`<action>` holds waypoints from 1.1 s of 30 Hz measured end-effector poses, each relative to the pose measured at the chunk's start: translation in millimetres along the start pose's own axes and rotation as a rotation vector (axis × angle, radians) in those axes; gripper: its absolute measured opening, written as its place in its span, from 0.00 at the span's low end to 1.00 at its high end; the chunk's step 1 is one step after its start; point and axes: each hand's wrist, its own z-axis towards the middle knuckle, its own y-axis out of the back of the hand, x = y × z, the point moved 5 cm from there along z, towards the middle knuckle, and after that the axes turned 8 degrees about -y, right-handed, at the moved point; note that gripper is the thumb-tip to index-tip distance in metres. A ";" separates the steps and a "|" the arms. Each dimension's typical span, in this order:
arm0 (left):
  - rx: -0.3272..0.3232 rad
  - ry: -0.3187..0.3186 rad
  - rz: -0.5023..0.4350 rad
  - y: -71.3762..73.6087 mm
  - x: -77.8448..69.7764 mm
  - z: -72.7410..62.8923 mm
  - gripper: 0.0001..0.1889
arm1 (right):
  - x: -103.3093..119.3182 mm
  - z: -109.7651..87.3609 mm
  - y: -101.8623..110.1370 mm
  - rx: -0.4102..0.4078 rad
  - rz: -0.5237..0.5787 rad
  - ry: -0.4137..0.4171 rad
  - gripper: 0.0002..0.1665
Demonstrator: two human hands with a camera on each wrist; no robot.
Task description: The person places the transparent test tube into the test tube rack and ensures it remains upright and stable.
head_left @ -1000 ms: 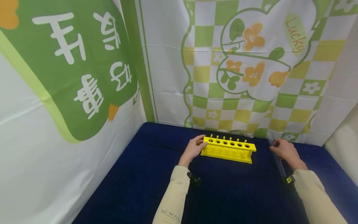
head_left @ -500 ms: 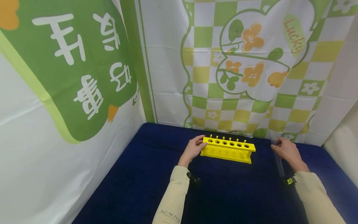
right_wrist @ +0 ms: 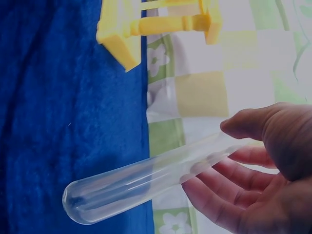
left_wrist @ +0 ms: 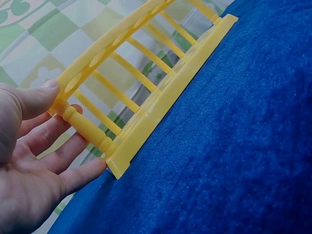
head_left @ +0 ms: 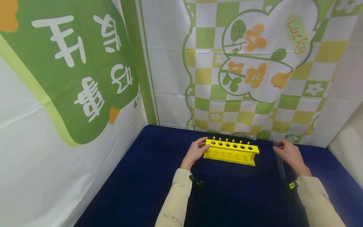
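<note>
A yellow test tube rack (head_left: 231, 154) with a row of round holes and upright pegs stands on the blue cloth. My left hand (head_left: 195, 153) grips its left end; in the left wrist view the thumb lies at the top bar and the fingers (left_wrist: 63, 151) reach around the end post. To the right of the rack, my right hand (head_left: 290, 154) holds a clear test tube (right_wrist: 126, 187) between thumb and fingers. The tube's rounded closed end points down toward the cloth, and its upper end is hidden by the hand in the right wrist view.
Dark blue cloth (head_left: 227, 195) covers the table. Behind it hangs a green and white checkered curtain (head_left: 221, 104), with a white and green one (head_left: 34, 132) along the left side.
The right hand with the test tube shifts slightly, and the tube's lower end swings a little to the left. The left hand and the rack stay in place.
</note>
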 end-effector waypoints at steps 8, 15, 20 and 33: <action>-0.001 0.001 0.008 0.1 0.9 0.7 0.27 | 7.3 -1.7 4.4 -0.018 0.083 0.005 0.33; 0.001 0.001 -0.006 -1.1 1.7 0.4 0.28 | 9.5 -4.7 3.4 -0.021 0.146 -0.019 0.33; 0.001 -0.005 -0.002 -0.2 0.8 0.1 0.28 | 10.0 -6.1 2.7 -0.027 0.153 -0.021 0.33; 0.002 -0.010 -0.010 -1.9 3.4 1.4 0.28 | 14.2 -10.8 3.7 -0.048 0.172 -0.034 0.34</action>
